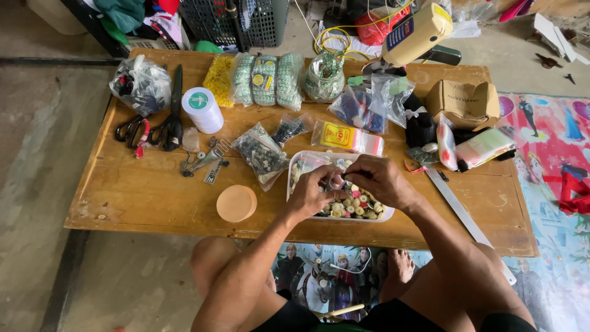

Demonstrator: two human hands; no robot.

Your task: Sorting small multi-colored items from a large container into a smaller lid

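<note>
Over a white rectangular tray point(295, 161) full of small round buttons point(355, 206), my two hands meet. My left hand point(314, 190) pinches a small clear plastic bag at its fingertips. My right hand point(382, 179) has its fingers curled, pinching something small and dark against the same bag; what it is I cannot tell. The tray sits near the front edge of a low wooden table point(141, 197). My bare knees show below the table.
On the table lie a peach round lid point(236, 203), black scissors point(172, 117), a white tape roll point(203, 109), several bags of small parts point(263, 154), a cardboard box point(464, 101), a metal ruler point(458, 209) and a yellow handheld tool point(418, 34). A colourful mat point(553, 184) lies at right.
</note>
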